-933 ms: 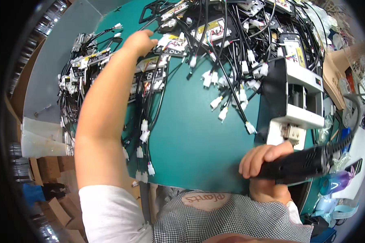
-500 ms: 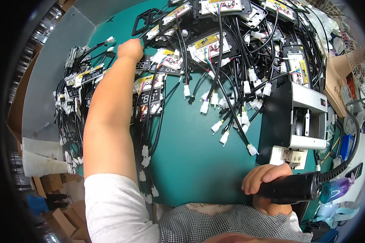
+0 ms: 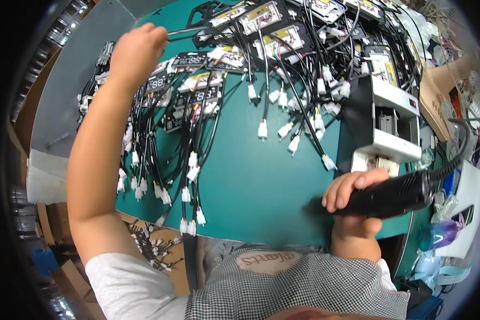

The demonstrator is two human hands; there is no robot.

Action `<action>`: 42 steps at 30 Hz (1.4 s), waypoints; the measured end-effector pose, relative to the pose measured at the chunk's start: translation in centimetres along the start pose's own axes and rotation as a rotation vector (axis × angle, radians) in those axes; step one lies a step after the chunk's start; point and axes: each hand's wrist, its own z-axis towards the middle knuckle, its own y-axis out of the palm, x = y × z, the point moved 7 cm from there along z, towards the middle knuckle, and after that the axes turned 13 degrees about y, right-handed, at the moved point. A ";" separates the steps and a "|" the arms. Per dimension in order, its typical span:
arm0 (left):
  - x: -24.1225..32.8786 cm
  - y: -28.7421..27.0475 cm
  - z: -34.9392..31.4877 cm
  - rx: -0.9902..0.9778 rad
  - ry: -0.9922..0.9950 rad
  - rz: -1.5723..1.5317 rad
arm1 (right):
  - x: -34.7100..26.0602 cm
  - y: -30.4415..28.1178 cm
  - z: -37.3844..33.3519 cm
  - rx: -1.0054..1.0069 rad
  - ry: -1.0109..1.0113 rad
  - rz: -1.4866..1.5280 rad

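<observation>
My right hand [image 3: 354, 200] is wrapped round a black electric screwdriver [image 3: 392, 197], whose thick ribbed cord leads off to the right. Its blurred tip points left over the green table. At the far left, my left hand [image 3: 138, 50] is raised with its fingers closed on a dark grey cable [image 3: 189, 32] that stretches right towards a pile of display panels [image 3: 279, 41]. Below that hand lie more black display boards [image 3: 156, 84] with white-plugged cables, partly hidden by my forearm.
A black and white screw feeder [image 3: 394, 120] stands at the right, beside a cardboard piece [image 3: 434, 104]. White connectors [image 3: 293, 145] hang from the pile across the green table [image 3: 266, 186]. A grey panel borders the left side. Below it, an open carton [image 3: 168, 277] holds more cables.
My left hand has moved left and farther away from the panel pile. My right hand has lifted the screwdriver slightly away from me. The whole view has shifted.
</observation>
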 end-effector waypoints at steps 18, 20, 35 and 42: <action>30.4 -5.7 -13.7 0.071 0.407 -0.800 | -0.8 -2.3 0.5 -0.199 -0.119 0.239; 26.0 -5.4 -11.1 0.210 0.312 -0.751 | -0.9 -2.3 0.3 -0.192 -0.127 0.212; 4.8 16.7 -3.8 -0.674 -0.269 -0.777 | -0.7 -2.5 0.9 -0.103 -0.100 0.137; 4.6 15.0 -4.0 -0.822 -0.283 -0.654 | -0.6 -2.1 0.8 -0.104 -0.092 0.119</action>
